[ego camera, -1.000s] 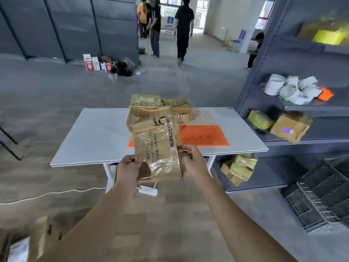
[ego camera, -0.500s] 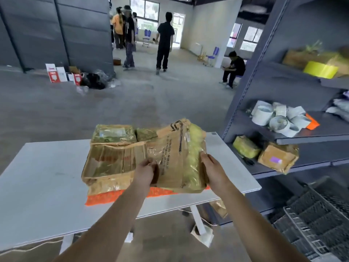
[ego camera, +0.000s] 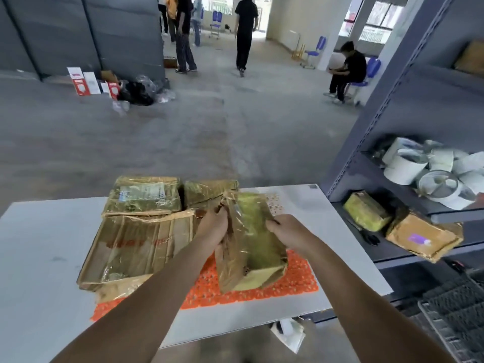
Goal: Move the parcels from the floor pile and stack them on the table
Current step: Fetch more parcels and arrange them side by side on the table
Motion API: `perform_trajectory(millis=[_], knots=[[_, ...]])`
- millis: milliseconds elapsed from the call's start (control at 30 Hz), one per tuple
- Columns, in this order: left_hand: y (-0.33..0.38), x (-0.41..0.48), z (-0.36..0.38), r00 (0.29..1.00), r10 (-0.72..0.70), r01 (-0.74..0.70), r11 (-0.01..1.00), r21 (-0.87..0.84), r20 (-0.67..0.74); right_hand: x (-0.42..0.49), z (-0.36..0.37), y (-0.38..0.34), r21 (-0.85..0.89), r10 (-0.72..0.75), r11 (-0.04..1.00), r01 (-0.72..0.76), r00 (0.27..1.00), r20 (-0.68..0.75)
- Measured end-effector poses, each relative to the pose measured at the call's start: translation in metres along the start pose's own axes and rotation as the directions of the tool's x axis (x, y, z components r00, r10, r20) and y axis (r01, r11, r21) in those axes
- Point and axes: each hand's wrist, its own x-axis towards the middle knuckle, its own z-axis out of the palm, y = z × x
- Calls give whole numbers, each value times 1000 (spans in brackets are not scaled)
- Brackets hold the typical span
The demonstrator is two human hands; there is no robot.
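Note:
A tape-wrapped brown parcel stands tilted over the orange mat on the white table. My left hand grips its left edge and my right hand grips its right edge. To its left lies a large flat parcel. Behind that sit a labelled parcel and a smaller one. The floor pile is out of view.
A grey metal shelf stands right of the table, holding tape rolls and two parcels. Black crates sit low right. People stand and sit further back; boxes and bags lie by the partition.
I have stepped up to the table. The parcel in both hands has come down from the air in front of me onto the orange mat, turned more upright.

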Motion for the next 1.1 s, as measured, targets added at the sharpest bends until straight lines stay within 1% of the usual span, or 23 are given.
perform_trajectory(millis=[67,133,167,233,300,367,433,500,567,633,700,767,867,1000,1033,1100], knots=[[2,5,-3,998,-49,53,995,89,-44,21,6,-2,-4,0,1000,1,989,147],[-2,11,-7,995,-2,26,969,246,-98,38,17,-6,10,18,1000,-22,960,278],[-5,14,-8,993,29,11,943,331,-116,46,23,-8,-11,8,1000,-5,946,323],[-16,24,-13,987,78,-1,883,470,-144,61,38,-12,-121,-48,988,98,931,361],[-30,31,-18,985,57,40,838,544,-161,72,54,-11,-220,-68,963,156,929,363],[-42,31,-22,989,22,71,791,607,-144,83,65,-6,-269,-43,952,146,934,355],[-52,27,-25,993,7,73,765,640,-122,90,70,-3,-282,-13,953,115,940,341],[-59,22,-27,994,46,36,735,677,-102,95,70,-3,-266,-13,957,113,937,349],[-65,22,-27,991,91,9,690,723,-99,97,68,-6,-270,-42,950,156,922,384],[-64,24,-28,987,126,-11,670,742,-99,100,67,-8,-268,-74,944,193,914,398],[-62,25,-31,984,154,-29,646,763,-93,101,66,-9,-244,-84,950,195,913,400],[-62,25,-33,981,175,-36,600,799,-87,100,67,-11,-229,-82,957,179,922,378],[-66,27,-35,978,197,-54,546,836,-66,99,73,-13,-267,-49,952,149,936,349],[-71,34,-44,972,237,-118,519,846,-9,100,72,-25,-301,56,951,65,926,374],[-71,36,-47,969,246,-138,528,838,4,99,70,-27,-330,57,942,67,934,353],[-70,41,-52,968,252,-166,573,802,20,97,72,-30,-398,36,915,70,967,253]])
